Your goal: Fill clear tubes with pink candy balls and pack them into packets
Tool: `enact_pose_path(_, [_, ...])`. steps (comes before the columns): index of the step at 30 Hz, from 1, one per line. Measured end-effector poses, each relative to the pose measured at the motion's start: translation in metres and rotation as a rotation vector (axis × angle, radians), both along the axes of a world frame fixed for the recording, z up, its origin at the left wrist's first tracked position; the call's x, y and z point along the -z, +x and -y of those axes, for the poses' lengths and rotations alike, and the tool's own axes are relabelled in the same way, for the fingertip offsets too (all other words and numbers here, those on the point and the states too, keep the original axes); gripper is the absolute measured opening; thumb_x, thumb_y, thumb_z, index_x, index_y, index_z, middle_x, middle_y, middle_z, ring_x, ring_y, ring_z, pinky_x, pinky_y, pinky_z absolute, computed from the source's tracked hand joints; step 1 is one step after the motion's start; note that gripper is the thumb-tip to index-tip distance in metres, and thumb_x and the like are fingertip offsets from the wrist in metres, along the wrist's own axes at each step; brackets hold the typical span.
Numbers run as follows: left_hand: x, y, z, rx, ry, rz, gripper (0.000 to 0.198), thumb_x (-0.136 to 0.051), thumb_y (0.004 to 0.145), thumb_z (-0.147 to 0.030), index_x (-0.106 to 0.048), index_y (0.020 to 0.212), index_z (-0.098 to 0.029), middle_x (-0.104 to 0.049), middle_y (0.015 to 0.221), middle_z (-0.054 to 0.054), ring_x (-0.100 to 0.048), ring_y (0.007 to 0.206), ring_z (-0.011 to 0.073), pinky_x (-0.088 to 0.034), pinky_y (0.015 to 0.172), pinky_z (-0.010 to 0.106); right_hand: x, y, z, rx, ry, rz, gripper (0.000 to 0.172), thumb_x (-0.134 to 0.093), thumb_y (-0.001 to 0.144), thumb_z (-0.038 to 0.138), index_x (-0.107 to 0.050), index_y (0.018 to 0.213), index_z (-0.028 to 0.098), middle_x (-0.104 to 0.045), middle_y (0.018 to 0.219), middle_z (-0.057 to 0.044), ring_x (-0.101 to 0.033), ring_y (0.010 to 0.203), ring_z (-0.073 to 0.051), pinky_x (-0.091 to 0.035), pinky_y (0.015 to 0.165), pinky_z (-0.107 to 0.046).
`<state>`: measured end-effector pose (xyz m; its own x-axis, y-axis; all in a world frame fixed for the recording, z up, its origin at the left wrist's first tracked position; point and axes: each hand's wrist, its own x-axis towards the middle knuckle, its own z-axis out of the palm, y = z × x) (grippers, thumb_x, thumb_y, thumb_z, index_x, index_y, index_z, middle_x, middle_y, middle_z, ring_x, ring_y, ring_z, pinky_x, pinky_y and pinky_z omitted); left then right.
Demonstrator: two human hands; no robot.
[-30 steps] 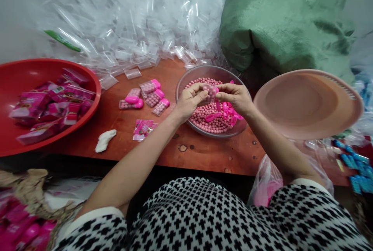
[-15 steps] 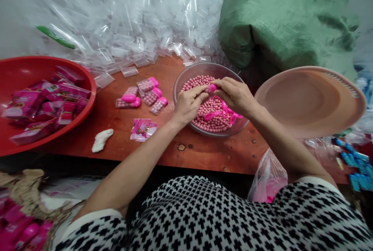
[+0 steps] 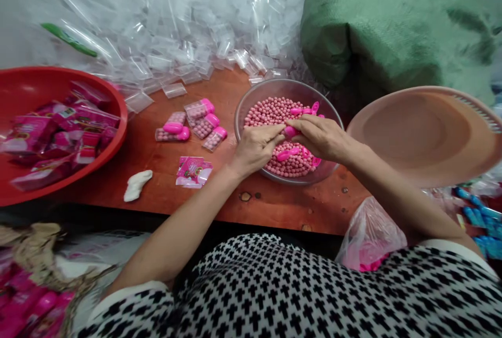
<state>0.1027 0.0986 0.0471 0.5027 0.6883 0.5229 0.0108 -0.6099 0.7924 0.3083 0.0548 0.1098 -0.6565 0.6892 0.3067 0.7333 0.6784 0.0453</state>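
Observation:
Over a grey bowl [image 3: 240,118] of pink candy balls [image 3: 270,110], my two hands meet fingertip to fingertip. My left hand [image 3: 254,147] is closed around a small container that its fingers mostly hide. A bright pink cap [image 3: 291,131] shows between the hands, and my right hand [image 3: 323,138] pinches it from the right. Several loose pink caps [image 3: 288,154] lie on the balls. Left of the bowl, several clear containers [image 3: 204,126] with pink caps, filled with balls, lie on the orange-red table [image 3: 219,191].
Clear empty containers [image 3: 176,29] are heaped along the back. A red basin [image 3: 122,113] of pink packets stands left, a tan basin [image 3: 415,134] right. A green sack [image 3: 384,24] bulks behind. Printed cards [image 3: 193,171] and a white crumpled piece [image 3: 137,185] lie in front.
Both hands have moved slightly down and right over the bowl, pressed together at the pink cap. More loose caps show behind the right hand. The view has shifted a little.

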Motion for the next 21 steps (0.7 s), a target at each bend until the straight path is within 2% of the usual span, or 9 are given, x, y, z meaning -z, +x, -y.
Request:
enact_pose_path(3, [-0.002, -0.001, 0.002, 0.081, 0.026, -0.041, 0.021, -0.059, 0.093, -0.023, -0.079, 0.100, -0.019, -0.079, 0.088, 0.003, -0.072, 0.077, 0.0149, -0.052, 0.072, 0.024, -0.004, 0.005, 0.005, -0.066, -0.034, 0.005, 0.032, -0.045, 0.104, 0.036, -0.061, 0.120, 0.013, -0.069, 0.091, -0.010, -0.063, 0.077, -0.018, -0.053, 0.066, -0.030])
enact_pose_path(6, [-0.004, 0.000, 0.002, 0.022, -0.019, -0.058, 0.021, -0.058, 0.093, -0.023, -0.079, 0.096, -0.019, -0.079, 0.089, 0.003, -0.072, 0.078, 0.0156, -0.052, 0.074, 0.024, 0.001, 0.003, 0.002, -0.015, -0.070, -0.030, 0.034, -0.046, 0.103, 0.038, -0.063, 0.120, 0.014, -0.070, 0.092, -0.010, -0.064, 0.080, -0.019, -0.054, 0.068, -0.032])
enact_pose_path(8, [-0.003, 0.000, 0.000, -0.033, -0.085, -0.066, 0.021, -0.059, 0.092, -0.023, -0.079, 0.095, -0.019, -0.080, 0.092, 0.004, -0.072, 0.080, 0.0167, -0.054, 0.077, 0.026, 0.008, -0.002, -0.002, 0.042, -0.094, -0.128, 0.036, -0.046, 0.103, 0.041, -0.066, 0.118, 0.015, -0.071, 0.093, -0.011, -0.066, 0.083, -0.020, -0.056, 0.072, -0.034])
enact_pose_path(10, [-0.002, 0.002, -0.004, -0.031, -0.190, -0.018, 0.021, -0.060, 0.090, -0.025, -0.080, 0.096, -0.019, -0.080, 0.094, 0.005, -0.072, 0.082, 0.0174, -0.055, 0.079, 0.027, 0.014, -0.007, -0.006, 0.119, -0.140, -0.321, 0.038, -0.048, 0.101, 0.046, -0.069, 0.115, 0.017, -0.073, 0.097, -0.010, -0.069, 0.088, -0.021, -0.058, 0.079, -0.036])
enact_pose_path(12, [0.000, 0.004, -0.011, 0.015, -0.333, 0.105, 0.024, -0.063, 0.089, -0.028, -0.079, 0.103, -0.018, -0.079, 0.099, 0.006, -0.072, 0.086, 0.0179, -0.056, 0.080, 0.028, 0.018, -0.012, -0.007, 0.211, -0.231, -0.603, 0.039, -0.056, 0.097, 0.051, -0.069, 0.119, 0.022, -0.075, 0.103, -0.008, -0.070, 0.094, -0.021, -0.059, 0.086, -0.037])
enact_pose_path(16, [0.004, 0.010, -0.020, 0.068, -0.581, 0.367, 0.036, -0.073, 0.082, -0.043, -0.079, 0.107, -0.017, -0.079, 0.098, 0.007, -0.072, 0.085, 0.0194, -0.059, 0.080, 0.033, 0.019, -0.012, 0.003, 0.276, -0.519, -1.187, 0.059, -0.072, 0.081, 0.060, -0.063, 0.129, 0.027, -0.073, 0.118, -0.006, -0.073, 0.097, -0.022, -0.061, 0.091, -0.042])
enact_pose_path(18, [0.004, 0.011, -0.020, 0.076, -0.621, 0.404, 0.040, -0.077, 0.079, -0.046, -0.079, 0.105, -0.017, -0.079, 0.095, 0.007, -0.072, 0.084, 0.0200, -0.060, 0.082, 0.036, 0.019, -0.009, 0.008, 0.278, -0.624, -1.385, 0.057, -0.079, 0.075, 0.058, -0.066, 0.121, 0.026, -0.073, 0.117, -0.005, -0.074, 0.094, -0.021, -0.062, 0.091, -0.041])
enact_pose_path(21, [0.001, 0.010, -0.015, 0.105, -0.562, 0.338, 0.037, -0.076, 0.080, -0.043, -0.079, 0.106, -0.017, -0.079, 0.096, 0.008, -0.072, 0.083, 0.0207, -0.060, 0.084, 0.038, 0.021, -0.003, 0.007, 0.271, -0.731, -1.558, 0.047, -0.085, 0.070, 0.052, -0.071, 0.104, 0.024, -0.075, 0.099, -0.002, -0.074, 0.085, -0.016, -0.063, 0.086, -0.035])
